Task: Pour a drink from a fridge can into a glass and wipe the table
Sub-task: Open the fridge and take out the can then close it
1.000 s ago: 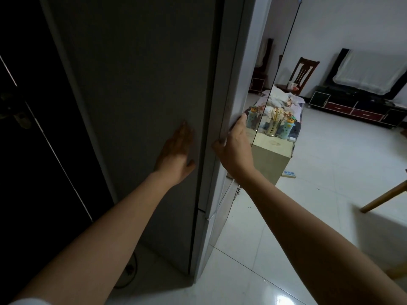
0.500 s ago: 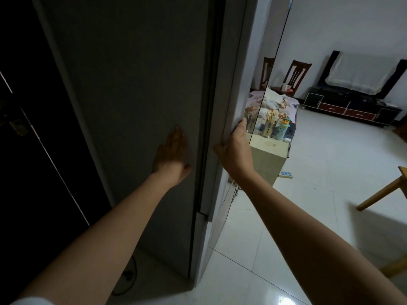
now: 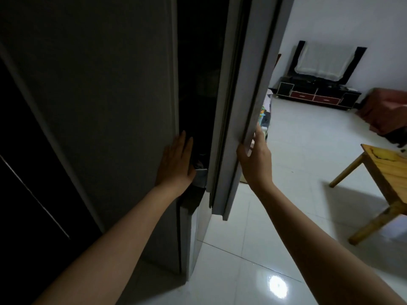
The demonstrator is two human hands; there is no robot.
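Right hand [image 3: 255, 159] wraps the outer edge of the fridge door [image 3: 240, 102], thumb on the near face and fingers [image 3: 259, 134] hooked round the far lip: that's the pulling grip, and the door stands ajar with a dark gap showing. Left hand [image 3: 177, 164] lies flat, fingers straight and relaxed, palm pressed on the fridge cabinet [image 3: 99, 106] right at its front corner; I'd say it's bracing the body so the whole unit doesn't shift while the seal gives. Inside, the gloom swallows nearly everything: a pale shelf edge or packet shows just beside the left thumb, but no can is visible, so its spot in the fridge can't be told. No glass in sight either. The cabinet side is a matte grey panel, flat and smooth; the door edge is a lighter grey with a long gasket groove running down it. Off to the right, the corner of a wooden worktop [image 3: 387, 170] on angled legs, warm yellow grain, stands on the glossy white tiled floor [image 3: 286, 216], likely where the pouring happens. Early going, this.
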